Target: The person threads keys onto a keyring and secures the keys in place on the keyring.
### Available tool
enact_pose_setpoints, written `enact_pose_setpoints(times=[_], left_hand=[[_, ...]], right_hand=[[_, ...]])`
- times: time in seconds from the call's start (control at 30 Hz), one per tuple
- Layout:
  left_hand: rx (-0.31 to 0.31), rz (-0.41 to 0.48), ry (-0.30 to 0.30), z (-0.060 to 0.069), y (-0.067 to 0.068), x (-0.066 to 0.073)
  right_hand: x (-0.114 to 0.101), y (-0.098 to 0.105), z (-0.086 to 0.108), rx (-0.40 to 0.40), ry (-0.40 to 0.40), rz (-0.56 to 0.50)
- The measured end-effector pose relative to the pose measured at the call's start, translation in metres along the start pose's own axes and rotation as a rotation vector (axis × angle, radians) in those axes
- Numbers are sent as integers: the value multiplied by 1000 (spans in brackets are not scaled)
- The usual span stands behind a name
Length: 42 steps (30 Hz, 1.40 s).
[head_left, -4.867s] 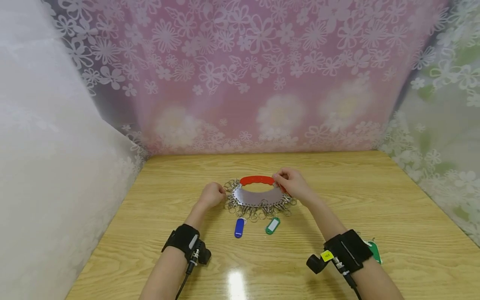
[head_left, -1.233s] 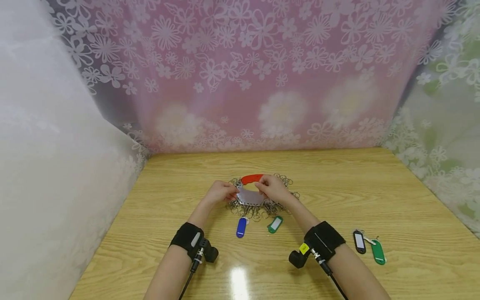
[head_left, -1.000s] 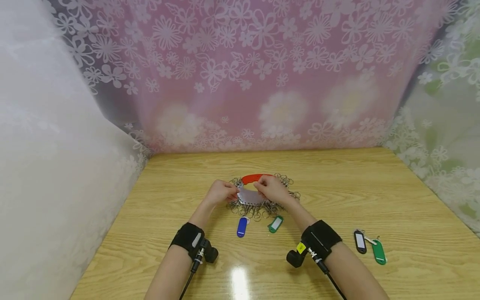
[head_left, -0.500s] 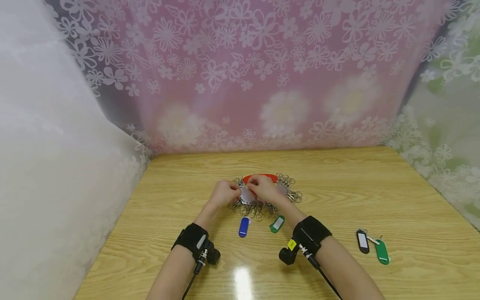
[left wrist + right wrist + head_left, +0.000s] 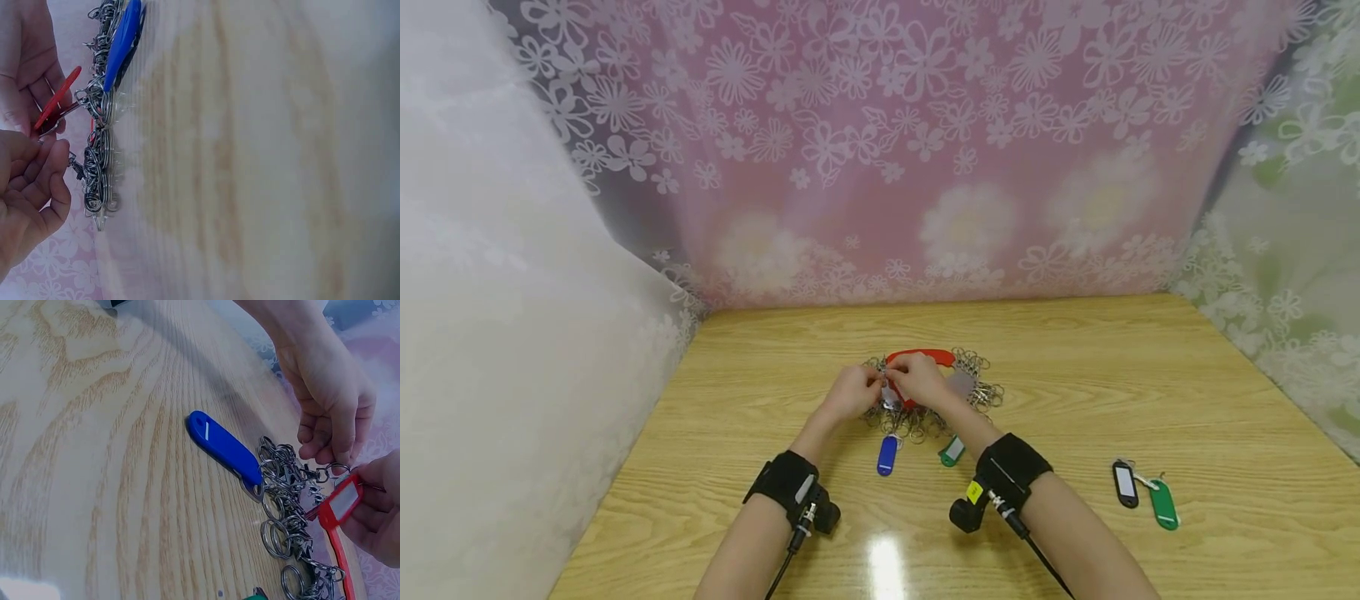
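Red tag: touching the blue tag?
Apart. The right wrist view shows a clear gap, with metal rings between the red tag and the blue tag.

1. Yellow sticker (image 5: 974, 491) on the right wristband (image 5: 1015, 472), lower centre of head view: dark marks, too small to read.
2. Red key tag (image 5: 340, 503), right of right wrist view: white label (image 5: 344, 500), no legible writing.
3. Black key tag (image 5: 1125, 484), lower right of head view: white insert (image 5: 1124, 480), likewise.

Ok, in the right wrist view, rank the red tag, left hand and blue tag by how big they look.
1. Left hand
2. Blue tag
3. Red tag
The two tags' true sizes may match; nearness to the camera is unsure.
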<state>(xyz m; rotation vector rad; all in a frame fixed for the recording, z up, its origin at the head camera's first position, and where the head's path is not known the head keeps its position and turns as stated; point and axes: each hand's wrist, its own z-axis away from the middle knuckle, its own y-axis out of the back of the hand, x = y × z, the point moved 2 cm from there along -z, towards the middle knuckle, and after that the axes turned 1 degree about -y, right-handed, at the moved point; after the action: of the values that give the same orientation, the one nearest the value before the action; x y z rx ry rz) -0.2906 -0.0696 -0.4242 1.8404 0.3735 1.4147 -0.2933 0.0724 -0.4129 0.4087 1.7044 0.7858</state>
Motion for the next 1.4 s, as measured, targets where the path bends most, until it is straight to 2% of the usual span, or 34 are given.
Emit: enact_pose_setpoints(times=[0.17, 0.33, 0.87, 0.97, 1.13, 1.27, 1.4], left_hand=[[27, -18, -4, -2, 0, 0], [26, -2, 15, -3, -1, -1], [34, 0, 0, -3, 1, 0], [22, 30, 13, -2, 2, 0], [7, 133, 29, 1, 4, 0], [26, 154, 37, 1, 3, -3], [52, 195, 77, -1, 3, -7]], right_hand=[[-3, 1, 1, 4, -20, -14], [0, -1, 0, 0, -41, -13], [0, -2, -1, -2, -28, -20], [1, -2, -2, -11, -31, -24], [1, -1, -2, -27, -35, -25], [-2, -2, -3, -30, -35, -8], [-2, -4, -5, -17, -19, 18]])
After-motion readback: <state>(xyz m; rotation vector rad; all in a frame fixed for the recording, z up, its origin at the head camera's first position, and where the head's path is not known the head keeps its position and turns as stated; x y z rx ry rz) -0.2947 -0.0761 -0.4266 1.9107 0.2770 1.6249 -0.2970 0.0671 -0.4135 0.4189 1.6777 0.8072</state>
